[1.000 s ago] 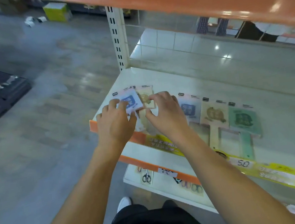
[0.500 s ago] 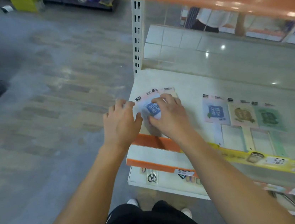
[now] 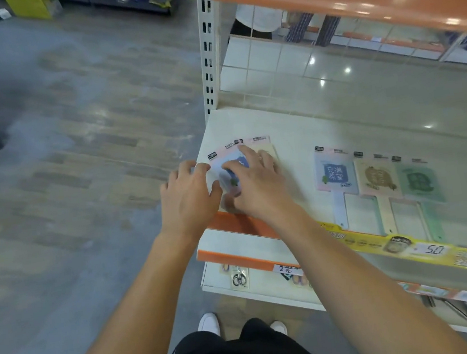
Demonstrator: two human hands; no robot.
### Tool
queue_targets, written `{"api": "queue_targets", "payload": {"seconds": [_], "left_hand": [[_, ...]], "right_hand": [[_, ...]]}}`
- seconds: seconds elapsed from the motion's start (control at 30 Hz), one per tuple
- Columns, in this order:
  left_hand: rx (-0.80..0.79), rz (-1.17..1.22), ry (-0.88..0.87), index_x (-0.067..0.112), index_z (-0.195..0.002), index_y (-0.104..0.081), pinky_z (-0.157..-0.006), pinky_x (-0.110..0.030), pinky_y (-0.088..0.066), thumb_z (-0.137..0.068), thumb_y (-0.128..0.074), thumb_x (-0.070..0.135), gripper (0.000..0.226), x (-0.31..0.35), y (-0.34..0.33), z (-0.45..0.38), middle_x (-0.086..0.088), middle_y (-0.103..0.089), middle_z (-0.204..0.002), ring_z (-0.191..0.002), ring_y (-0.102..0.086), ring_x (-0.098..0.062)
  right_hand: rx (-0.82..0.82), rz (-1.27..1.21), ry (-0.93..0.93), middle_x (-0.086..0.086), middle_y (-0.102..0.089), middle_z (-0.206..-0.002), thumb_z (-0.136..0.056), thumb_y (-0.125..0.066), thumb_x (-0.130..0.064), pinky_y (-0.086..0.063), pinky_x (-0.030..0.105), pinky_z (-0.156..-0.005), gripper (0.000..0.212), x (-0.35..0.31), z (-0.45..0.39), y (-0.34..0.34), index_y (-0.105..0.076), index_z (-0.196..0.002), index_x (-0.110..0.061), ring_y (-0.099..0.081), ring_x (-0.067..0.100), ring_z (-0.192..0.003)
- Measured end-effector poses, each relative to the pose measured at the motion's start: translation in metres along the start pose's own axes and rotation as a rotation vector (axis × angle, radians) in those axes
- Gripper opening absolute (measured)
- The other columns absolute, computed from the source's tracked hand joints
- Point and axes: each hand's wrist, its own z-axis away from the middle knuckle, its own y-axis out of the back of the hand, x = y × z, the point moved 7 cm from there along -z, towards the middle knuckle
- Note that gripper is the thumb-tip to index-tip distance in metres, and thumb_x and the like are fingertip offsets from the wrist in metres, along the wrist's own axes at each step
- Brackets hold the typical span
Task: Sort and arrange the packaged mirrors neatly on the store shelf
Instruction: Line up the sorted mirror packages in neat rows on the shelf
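Right hand (image 3: 257,185) slid onto mirror stack (image 3: 226,163) at shelf (image 3: 278,124) corner.

Both bare forearms reached forward and upward in the view, converging toward each other. The left hand (image 3: 189,195) lay palm down, fingers gently bent and spread, thumb angled toward the right. The right hand (image 3: 254,186) lay palm down just beside it, fingers extended forward and pressed flat, its thumb nearly touching the left thumb.
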Motion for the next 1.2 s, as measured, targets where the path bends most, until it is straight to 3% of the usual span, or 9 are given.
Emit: {"api": "queue_targets", "payload": {"seconds": [0.3,0.6,0.77,0.93,1.1,1.2], "left_hand": [[0.014,-0.014,0.022,0.018,-0.122,-0.057,-0.089,-0.045,-0.042,-0.089,-0.054,0.032,0.035,-0.001,0.004,0.002,-0.004,-0.052,-0.129,-0.108,-0.055,-0.033],[0.009,0.005,-0.042,0.02,-0.123,-0.056,-0.089,-0.045,-0.042,-0.089,-0.055,0.03,0.035,0.032,0.001,-0.014,-0.003,-0.051,-0.133,-0.111,-0.053,-0.033],[0.001,0.01,-0.062,0.02,-0.124,-0.055,-0.089,-0.044,-0.038,-0.089,-0.052,0.021,0.035,0.055,-0.006,-0.022,-0.002,-0.049,-0.134,-0.113,-0.05,-0.032],[0.013,0.017,-0.079,0.019,-0.124,-0.056,-0.091,-0.044,-0.038,-0.089,-0.052,0.018,0.036,0.071,-0.008,-0.031,-0.003,-0.05,-0.134,-0.113,-0.05,-0.033],[-0.002,0.021,-0.133,0.019,-0.124,-0.055,-0.092,-0.044,-0.039,-0.089,-0.051,0.019,0.035,0.088,-0.016,-0.035,-0.004,-0.05,-0.133,-0.112,-0.051,-0.032],[-0.002,0.016,-0.148,0.018,-0.123,-0.056,-0.091,-0.044,-0.039,-0.089,-0.051,0.018,0.034,0.091,-0.018,-0.035,-0.005,-0.051,-0.132,-0.111,-0.052,-0.032]], "right_hand": [[-0.04,0.008,-0.006,-0.001,-0.03,-0.15,-0.077,-0.066,-0.04,-0.035,0.041,-0.101,0.053,0.0,-0.007,-0.002,-0.052,-0.128,-0.034,-0.034,0.036,-0.126],[0.086,-0.157,-0.093,0.001,-0.036,-0.145,-0.076,-0.07,-0.039,-0.036,0.041,-0.104,0.051,0.03,-0.003,0.022,-0.057,-0.124,-0.027,-0.035,0.034,-0.121],[0.176,-0.294,-0.157,-0.001,-0.042,-0.135,-0.076,-0.071,-0.036,-0.038,0.031,-0.096,0.05,0.055,0.008,0.036,-0.06,-0.123,-0.024,-0.04,0.031,-0.114],[0.233,-0.38,-0.203,-0.002,-0.046,-0.13,-0.076,-0.072,-0.033,-0.032,0.023,-0.091,0.051,0.077,0.018,0.052,-0.061,-0.125,-0.023,-0.039,0.026,-0.119],[0.27,-0.396,-0.193,0.0,-0.047,-0.127,-0.076,-0.072,-0.031,-0.037,0.029,-0.101,0.05,0.084,0.026,0.065,-0.06,-0.124,-0.021,-0.042,0.024,-0.117],[0.272,-0.378,-0.21,-0.001,-0.045,-0.129,-0.078,-0.07,-0.033,-0.038,0.027,-0.092,0.049,0.089,0.028,0.07,-0.057,-0.124,-0.022,-0.039,0.023,-0.115]]}}
